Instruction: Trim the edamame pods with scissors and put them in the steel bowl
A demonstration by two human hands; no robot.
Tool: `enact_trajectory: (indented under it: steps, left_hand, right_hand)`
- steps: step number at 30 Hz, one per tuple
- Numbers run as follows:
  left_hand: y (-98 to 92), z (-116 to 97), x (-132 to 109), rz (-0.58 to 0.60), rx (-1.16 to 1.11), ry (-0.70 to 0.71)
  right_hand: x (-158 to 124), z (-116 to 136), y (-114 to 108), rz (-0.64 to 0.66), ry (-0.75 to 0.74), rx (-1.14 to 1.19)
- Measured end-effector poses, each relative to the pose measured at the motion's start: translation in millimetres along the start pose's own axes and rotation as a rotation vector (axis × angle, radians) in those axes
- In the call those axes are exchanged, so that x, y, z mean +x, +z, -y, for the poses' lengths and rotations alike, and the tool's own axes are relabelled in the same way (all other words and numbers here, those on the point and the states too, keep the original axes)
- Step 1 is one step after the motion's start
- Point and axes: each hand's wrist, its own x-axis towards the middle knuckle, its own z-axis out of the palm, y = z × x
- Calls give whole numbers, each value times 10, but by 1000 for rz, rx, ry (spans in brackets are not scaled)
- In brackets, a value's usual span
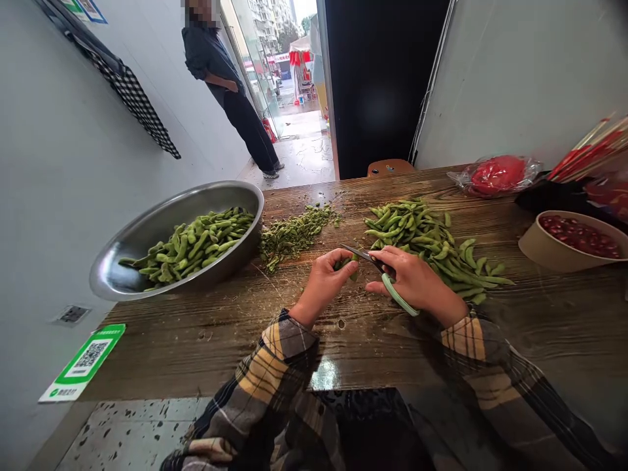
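Observation:
My left hand [328,281] is closed on a green bean pod [352,267] at the middle of the table. My right hand [409,278] holds scissors [400,296] with pale green handles, their blades pointing left close to the pod. Behind and beside my right hand lies a pile of whole pods [417,226]. Small green trimmings [294,235] are heaped beyond my left hand. To the left, a wide metal bowl [110,265] tilts and holds many pods.
A paper bowl of dark red pieces [549,252], a red bundle in clear plastic [498,175] and skewers [589,150] are at the right. A green code card [88,363] lies at the left edge. One person [220,78] stands near the doorway.

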Motion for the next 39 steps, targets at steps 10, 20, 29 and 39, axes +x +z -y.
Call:
enact_trajectory:
  steps: [10,20,29,39]
  left_hand:
    - [-125,-7,49,-58,257,149]
    - [-173,7,63,-109,-54,-14]
    - [-157,14,71,-99,-715,-186]
    - [-67,7,27,-59,-919,-213]
  right_hand:
    - [1,-23,-5,12,-30,-8]
    - [2,-59,-4,-25,-33,8]
    - [-4,-29,6,-71,18,-20]
    - [2,46,60,-63,-2,51]
